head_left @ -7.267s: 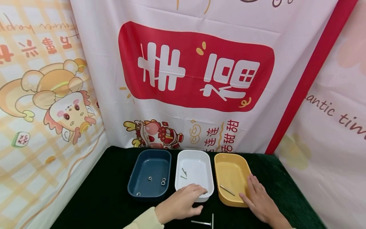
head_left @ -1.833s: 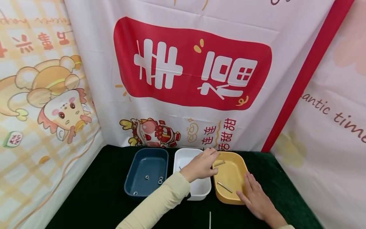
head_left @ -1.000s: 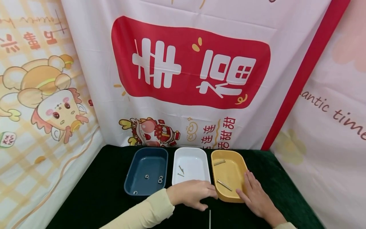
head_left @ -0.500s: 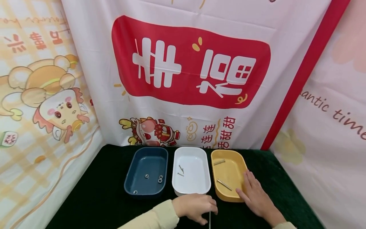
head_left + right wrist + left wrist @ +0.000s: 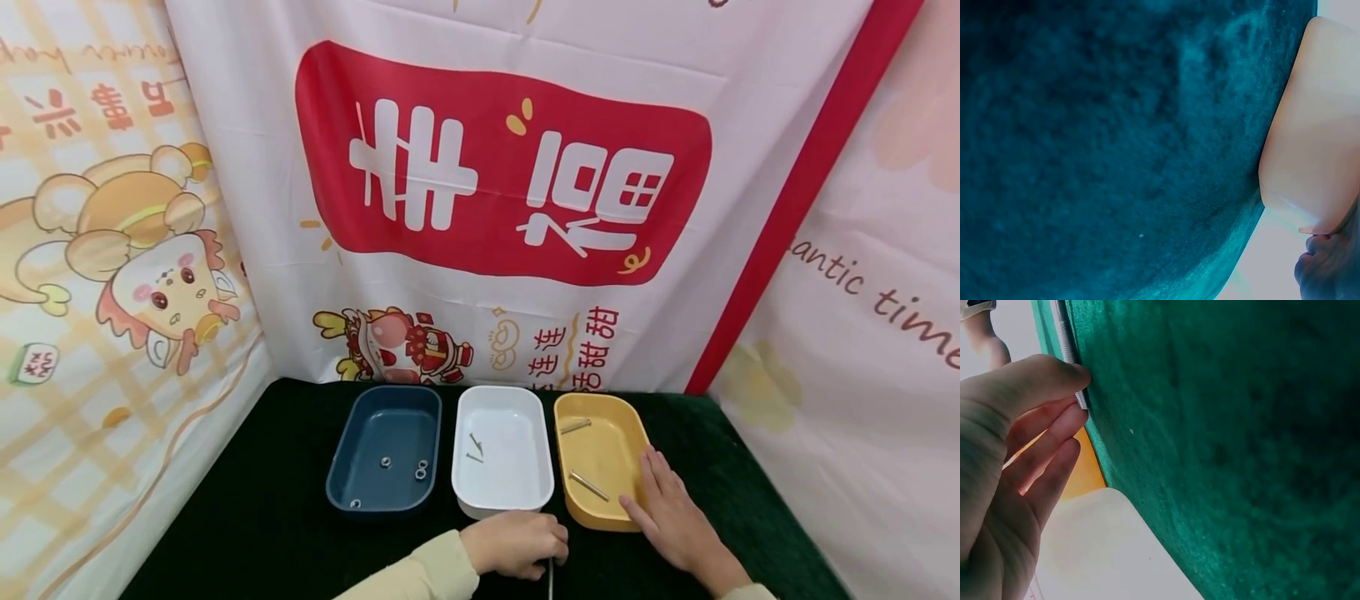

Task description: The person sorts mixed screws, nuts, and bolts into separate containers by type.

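bolt (image 5: pixel 551 579) lengthwise toward white tray (image 5: pixel 501 496)

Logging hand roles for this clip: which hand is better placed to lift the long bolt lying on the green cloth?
Left. The left hand already has its fingertips on the long bolt, while the right hand rests flat against the yellow tray, steadying it.

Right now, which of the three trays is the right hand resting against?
The yellow tray, rightmost of the three. The right hand lies flat against its near right rim; the white tray and blue tray go untouched.
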The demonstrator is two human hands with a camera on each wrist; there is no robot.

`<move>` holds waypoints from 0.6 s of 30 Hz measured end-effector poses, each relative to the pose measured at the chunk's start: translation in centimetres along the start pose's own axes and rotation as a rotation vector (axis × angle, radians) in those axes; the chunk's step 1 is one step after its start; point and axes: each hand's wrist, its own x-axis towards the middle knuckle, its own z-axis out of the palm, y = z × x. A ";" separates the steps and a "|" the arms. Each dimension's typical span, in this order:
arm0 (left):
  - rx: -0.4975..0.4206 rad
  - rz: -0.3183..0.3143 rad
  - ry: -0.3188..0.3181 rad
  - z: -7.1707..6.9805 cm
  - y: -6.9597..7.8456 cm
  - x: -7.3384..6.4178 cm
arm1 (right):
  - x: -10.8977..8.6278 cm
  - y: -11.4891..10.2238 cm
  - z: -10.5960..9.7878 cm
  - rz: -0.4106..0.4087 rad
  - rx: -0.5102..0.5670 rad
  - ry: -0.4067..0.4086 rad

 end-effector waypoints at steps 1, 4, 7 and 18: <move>0.007 -0.003 0.002 0.0 0.0 0.1 | 0.0 0.0 0.0 0.000 0.001 0.000; 0.042 -0.017 0.007 0.1 0.3 0.4 | 0.0 0.1 -0.1 0.001 0.000 -0.005; 0.073 -0.034 0.006 -0.1 0.8 0.3 | 0.0 0.1 -0.1 0.006 -0.004 -0.007; -0.060 -0.092 -0.141 -1.4 1.8 -1.1 | 0.0 -0.1 0.0 0.009 -0.002 -0.015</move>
